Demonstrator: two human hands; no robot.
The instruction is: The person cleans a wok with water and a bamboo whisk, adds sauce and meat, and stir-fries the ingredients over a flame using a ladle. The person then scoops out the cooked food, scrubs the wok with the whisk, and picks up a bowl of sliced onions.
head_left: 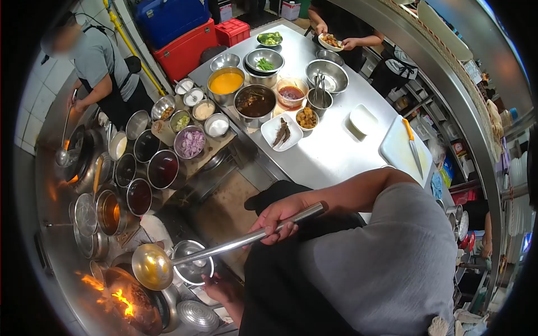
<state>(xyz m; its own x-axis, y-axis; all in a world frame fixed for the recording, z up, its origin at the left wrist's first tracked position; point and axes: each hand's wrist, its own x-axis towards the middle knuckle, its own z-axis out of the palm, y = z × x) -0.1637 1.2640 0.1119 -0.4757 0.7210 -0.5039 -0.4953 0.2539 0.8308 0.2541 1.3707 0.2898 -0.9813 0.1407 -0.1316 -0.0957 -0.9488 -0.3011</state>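
Note:
My right hand (276, 219) is wrapped round the long metal handle of a ladle (152, 267). The ladle's round bowl, with a yellowish shine inside, is beside a flaming wok (131, 302) at the lower left. Lower down, my left hand (223, 291) is at the rim of a shiny metal bowl (190, 273), its fingers seeming to grip the edge. The ladle's handle passes over that bowl and hides part of it. Close to my left hand lies a perforated metal strainer (198, 316).
Pots of sauce (162, 169) and a bowl of chopped purple onion (190, 142) line the stove side. Behind is a steel table (336, 159) with a knife (413, 147) on a cutting board. One co-worker stirs (106, 73); another holds a food dish (330, 42).

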